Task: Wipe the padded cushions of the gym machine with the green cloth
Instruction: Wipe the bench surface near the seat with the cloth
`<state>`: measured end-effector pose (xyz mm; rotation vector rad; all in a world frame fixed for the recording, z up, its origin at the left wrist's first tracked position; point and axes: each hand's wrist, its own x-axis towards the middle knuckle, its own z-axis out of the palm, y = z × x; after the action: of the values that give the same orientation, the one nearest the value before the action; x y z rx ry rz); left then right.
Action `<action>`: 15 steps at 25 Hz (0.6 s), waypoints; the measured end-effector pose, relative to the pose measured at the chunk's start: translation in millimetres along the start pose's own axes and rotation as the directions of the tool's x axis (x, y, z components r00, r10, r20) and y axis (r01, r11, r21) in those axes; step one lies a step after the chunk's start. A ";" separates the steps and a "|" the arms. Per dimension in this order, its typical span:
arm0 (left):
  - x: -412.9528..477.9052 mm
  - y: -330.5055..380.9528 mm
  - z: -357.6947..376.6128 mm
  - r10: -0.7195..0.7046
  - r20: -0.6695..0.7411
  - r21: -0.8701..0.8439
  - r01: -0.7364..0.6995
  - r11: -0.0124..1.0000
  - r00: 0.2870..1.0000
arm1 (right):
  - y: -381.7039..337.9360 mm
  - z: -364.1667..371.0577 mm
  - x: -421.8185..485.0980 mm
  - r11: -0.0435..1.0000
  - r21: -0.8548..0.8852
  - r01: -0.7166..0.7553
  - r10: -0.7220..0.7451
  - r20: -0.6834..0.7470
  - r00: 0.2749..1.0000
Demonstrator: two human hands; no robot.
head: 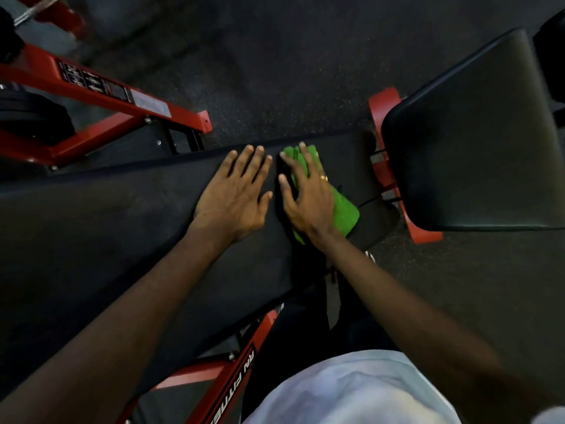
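Note:
A long black padded cushion (116, 228) runs across the middle of the view. My left hand (237, 194) lies flat on it with straight fingers. Just to its right, my right hand (305, 197) presses the green cloth (344, 214) onto the cushion's right end, fingers spread over the cloth. Part of the cloth shows beyond the fingertips and at the right of the palm. A second black padded cushion (477, 142) sits at the right, tilted, apart from both hands.
Red machine frame bars (101, 96) cross the upper left, and another red bar (235, 377) runs under the long cushion near my body. Red brackets (386, 166) join the two cushions. Dark speckled rubber floor (275, 71) lies beyond.

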<state>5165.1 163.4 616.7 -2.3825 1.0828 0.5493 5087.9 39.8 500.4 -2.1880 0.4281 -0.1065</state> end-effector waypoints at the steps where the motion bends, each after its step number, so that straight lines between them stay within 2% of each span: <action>1: -0.3 0.3 0.0 -0.002 0.002 0.004 0.002 1.000 1.000 | 5.3 2.7 21.0 1.000 -0.001 0.021 -0.021 -0.002 1.000; 3: -0.3 0.3 -0.7 -0.004 -0.003 0.013 0.004 1.000 1.000 | 16.2 8.5 57.3 1.000 0.000 0.002 -0.002 0.007 1.000; 5: 1.1 0.6 0.0 0.001 -0.002 0.012 -0.001 1.000 1.000 | 27.1 11.8 77.0 0.995 0.013 -0.096 0.096 -0.003 0.995; 9: 0.6 -0.2 -0.7 -0.005 -0.004 0.015 0.005 1.000 1.000 | 26.5 1.5 37.4 0.968 0.038 -0.249 0.251 -0.071 0.965; 10: 1.0 0.5 -0.8 -0.008 -0.005 0.003 0.008 1.000 1.000 | 19.3 -2.6 10.5 0.969 0.029 -0.247 0.248 -0.053 0.967; 12: 7.8 4.0 -0.7 -0.009 -0.003 -0.045 0.009 0.999 1.000 | 8.5 -9.6 -42.3 0.990 0.003 -0.142 0.142 0.021 0.990; 14: 22.7 10.2 1.1 0.025 -0.006 -0.076 -0.025 0.997 1.000 | 16.9 -10.1 -50.2 0.997 0.008 -0.071 0.071 0.035 0.997; 15: 30.3 14.0 2.5 0.040 -0.007 -0.081 -0.040 0.996 0.999 | 25.3 -8.5 -37.0 0.995 0.016 -0.097 0.097 0.014 0.995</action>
<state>5172.3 138.7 595.2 -2.4381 1.1330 0.6124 5044.6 32.0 488.5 -2.1470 0.5233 -0.0428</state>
